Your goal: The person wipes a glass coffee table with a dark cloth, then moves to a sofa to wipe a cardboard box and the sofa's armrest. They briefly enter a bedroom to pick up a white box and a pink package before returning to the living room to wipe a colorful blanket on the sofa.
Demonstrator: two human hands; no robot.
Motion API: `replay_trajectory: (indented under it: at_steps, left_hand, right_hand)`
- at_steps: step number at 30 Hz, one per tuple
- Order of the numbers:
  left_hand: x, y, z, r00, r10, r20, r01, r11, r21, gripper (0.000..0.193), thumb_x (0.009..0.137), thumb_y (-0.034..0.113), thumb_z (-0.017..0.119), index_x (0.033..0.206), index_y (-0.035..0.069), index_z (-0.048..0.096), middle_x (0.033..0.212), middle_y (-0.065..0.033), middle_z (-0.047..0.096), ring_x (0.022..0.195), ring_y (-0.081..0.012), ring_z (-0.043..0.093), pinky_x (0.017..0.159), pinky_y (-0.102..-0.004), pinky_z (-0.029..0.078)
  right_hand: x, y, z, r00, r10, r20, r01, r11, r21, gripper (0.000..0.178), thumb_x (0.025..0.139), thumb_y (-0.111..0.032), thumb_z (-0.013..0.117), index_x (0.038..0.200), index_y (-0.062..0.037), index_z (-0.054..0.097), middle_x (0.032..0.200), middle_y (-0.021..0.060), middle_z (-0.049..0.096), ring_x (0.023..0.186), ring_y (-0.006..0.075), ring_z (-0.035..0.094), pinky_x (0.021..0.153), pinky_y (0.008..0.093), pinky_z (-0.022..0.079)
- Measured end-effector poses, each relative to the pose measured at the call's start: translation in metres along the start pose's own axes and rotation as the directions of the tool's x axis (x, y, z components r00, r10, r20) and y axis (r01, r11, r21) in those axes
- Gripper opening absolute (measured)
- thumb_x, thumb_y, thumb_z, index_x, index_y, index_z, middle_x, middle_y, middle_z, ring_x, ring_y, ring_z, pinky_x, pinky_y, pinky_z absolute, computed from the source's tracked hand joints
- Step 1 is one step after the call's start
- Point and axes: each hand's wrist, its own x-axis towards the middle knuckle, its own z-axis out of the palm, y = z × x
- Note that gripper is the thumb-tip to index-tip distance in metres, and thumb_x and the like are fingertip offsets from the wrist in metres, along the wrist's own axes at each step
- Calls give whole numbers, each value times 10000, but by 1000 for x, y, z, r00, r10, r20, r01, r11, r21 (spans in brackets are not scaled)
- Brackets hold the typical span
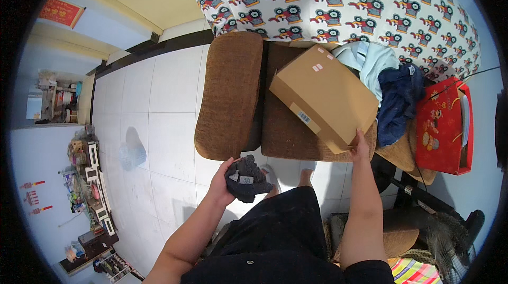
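The left hand [221,184] holds a dark knitted item [247,188], presumably light and soft; pinch its edge. Ahead of the hands, the cardboard box [324,93] rests on the brown seat [283,141], presumably stiff; support opposite edges. The right hand [360,148] touches its near end; finger closure and contents are hidden.

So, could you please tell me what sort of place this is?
Most likely a home's living room: a brown upholstered seat with loose clothes on it, and a tractor-print cover behind.
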Motion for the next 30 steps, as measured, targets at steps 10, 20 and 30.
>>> replay_trajectory:
  at_steps: [10,20,30]
  left_hand:
    - [61,3,-1,1000,22,-2,-19,918,396,398,894,246,629,1197,4,540,1071,-123,630,984,-221,612,866,-353,497]
    - [252,-28,-11,677,449,584,-457,-366,811,396,763,-12,623,1143,53,533,1330,-149,502,1220,-355,471,1010,-398,392]
    - [198,-36,-60,951,93,296,-268,-239,933,288,790,30,572,1060,129,582,1090,-145,616,1032,-351,574,864,-423,466]
  right_hand:
    - [-31,64,1,806,-381,-453,-182,569,-802,753,823,-374,656,1429,-86,314,1450,203,261,1317,340,313,1044,444,331]
    - [-126,101,37,926,-1,377,320,532,-784,345,866,-126,583,1202,-51,559,1262,123,533,1132,241,529,904,332,449]
    - [-57,77,58,849,-99,519,528,182,-829,429,835,-138,604,1246,-41,529,1219,189,528,1115,359,520,935,378,441]
